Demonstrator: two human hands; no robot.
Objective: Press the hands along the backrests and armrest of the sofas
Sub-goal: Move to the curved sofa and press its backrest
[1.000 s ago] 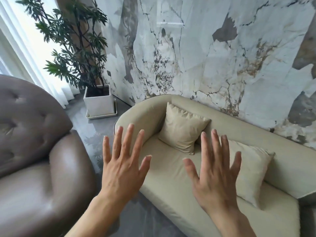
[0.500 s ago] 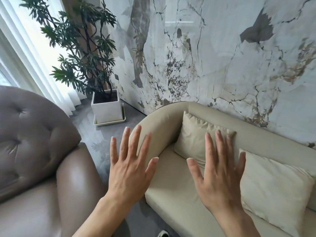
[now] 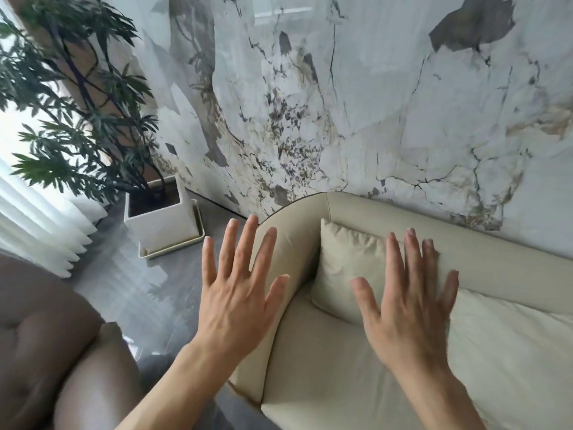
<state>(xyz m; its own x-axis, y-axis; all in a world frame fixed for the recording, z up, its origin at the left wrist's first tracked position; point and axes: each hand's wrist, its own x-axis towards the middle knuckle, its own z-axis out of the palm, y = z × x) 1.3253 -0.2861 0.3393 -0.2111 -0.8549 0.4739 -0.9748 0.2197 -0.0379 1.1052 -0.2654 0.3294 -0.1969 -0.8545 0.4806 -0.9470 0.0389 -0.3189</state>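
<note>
A cream sofa [image 3: 322, 383] stands against the marble wall, its curved armrest [image 3: 291, 243] at its left end and its backrest [image 3: 496, 262] along the wall. My left hand [image 3: 238, 299] hovers open, fingers spread, in front of the armrest. Over a small cream cushion [image 3: 347, 268] in the sofa's corner, my right hand [image 3: 406, 311] is spread open, its fingertips up near the backrest. I cannot tell whether either hand touches the sofa. A brown leather armchair [image 3: 40, 352] fills the lower left.
A potted plant in a white square planter [image 3: 161, 221] stands on a tray in the corner by the curtain [image 3: 34, 231]. Grey floor [image 3: 161, 293] lies between armchair and sofa. A second, larger pale cushion [image 3: 511, 349] lies at right.
The view has closed in on the sofa's left end. Both open hands have advanced toward the armrest and backrest; the armchair has slid lower left.
</note>
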